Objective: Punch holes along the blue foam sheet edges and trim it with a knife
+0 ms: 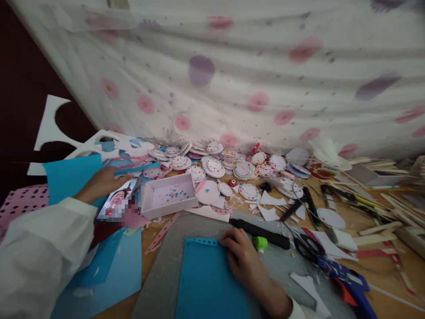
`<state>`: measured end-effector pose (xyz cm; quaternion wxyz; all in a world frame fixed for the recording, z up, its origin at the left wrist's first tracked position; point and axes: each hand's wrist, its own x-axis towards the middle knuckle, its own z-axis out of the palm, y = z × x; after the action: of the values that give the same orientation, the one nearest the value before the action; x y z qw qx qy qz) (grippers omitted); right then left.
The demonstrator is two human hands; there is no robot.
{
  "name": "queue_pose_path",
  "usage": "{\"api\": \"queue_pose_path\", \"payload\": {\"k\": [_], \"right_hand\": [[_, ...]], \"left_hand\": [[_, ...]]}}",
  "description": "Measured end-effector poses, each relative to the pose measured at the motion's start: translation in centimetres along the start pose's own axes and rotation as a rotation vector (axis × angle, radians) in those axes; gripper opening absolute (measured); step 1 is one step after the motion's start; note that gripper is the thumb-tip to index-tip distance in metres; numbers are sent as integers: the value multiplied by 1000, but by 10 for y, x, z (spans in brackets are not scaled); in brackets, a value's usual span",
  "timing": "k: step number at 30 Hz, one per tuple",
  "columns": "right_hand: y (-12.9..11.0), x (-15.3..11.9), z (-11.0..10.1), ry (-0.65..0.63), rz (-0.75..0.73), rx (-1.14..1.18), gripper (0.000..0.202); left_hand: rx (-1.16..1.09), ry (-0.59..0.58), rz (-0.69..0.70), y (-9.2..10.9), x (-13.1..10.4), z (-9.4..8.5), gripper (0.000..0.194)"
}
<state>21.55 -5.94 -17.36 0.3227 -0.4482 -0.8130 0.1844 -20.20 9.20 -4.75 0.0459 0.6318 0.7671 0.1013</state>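
Observation:
My left hand (102, 182) is over the upper part of a phone (115, 201), its fingers closed on one end of a narrow blue strip (137, 168) that points right. My right hand (245, 259) rests with bent, slightly parted fingers at the upper right edge of a blue sheet (209, 279). Small dark holes run along the sheet's top edge. The sheet lies on a grey cutting mat (162, 274). Just above my right hand are a black rod-shaped tool (265, 234) and a bright green object (260, 243).
A white box (169, 195) holds small coloured dots. Behind it are piled dotted paper discs (212, 167). Black-handled scissors (307, 248), a blue glue gun (348, 279) and wooden strips (381, 228) lie right. Blue sheets (124, 266) lie left; a flowered curtain (226, 79) hangs behind.

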Motion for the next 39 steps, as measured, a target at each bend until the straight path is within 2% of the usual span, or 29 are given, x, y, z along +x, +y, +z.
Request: {"api": "queue_pose_path", "payload": {"k": [3,5,6,7,9,10,13,16,19,21,27,29,35,39], "right_hand": [[-2,0,1,-12,31,-47,40],[-2,0,1,-4,41,-78,36],[-3,1,1,0,43,-92,34],[-3,1,1,3,44,-104,32],[-2,1,1,8,38,-128,29],[-2,1,1,11,32,-141,27],[-1,1,0,19,15,-172,21],[-1,1,-1,45,19,-174,20],[-1,1,-2,81,29,-163,23],[1,0,-2,82,21,-171,23],[2,-5,-4,29,-34,-243,23],[-1,-6,-6,-1,-38,-292,20],[-8,-6,-10,-59,-31,-393,18],[-14,-11,-6,-103,-33,-481,27]], "left_hand": [[-10,184,142,29,-38,-23,49],[-98,306,391,55,-73,-25,41],[-139,304,474,67,-91,-21,33],[-180,269,577,80,-108,-13,26],[-235,147,803,102,-137,11,24],[-240,67,874,111,-147,25,26],[-202,-24,960,135,-165,68,28],[-184,-176,945,148,-167,95,31],[-199,-273,947,150,-163,106,28],[-202,-270,985,146,-160,109,29],[-79,-59,1204,128,-158,116,30],[-66,-11,1234,123,-158,120,30],[10,31,1252,116,-160,126,31],[105,-7,1165,122,-178,123,40]]}}
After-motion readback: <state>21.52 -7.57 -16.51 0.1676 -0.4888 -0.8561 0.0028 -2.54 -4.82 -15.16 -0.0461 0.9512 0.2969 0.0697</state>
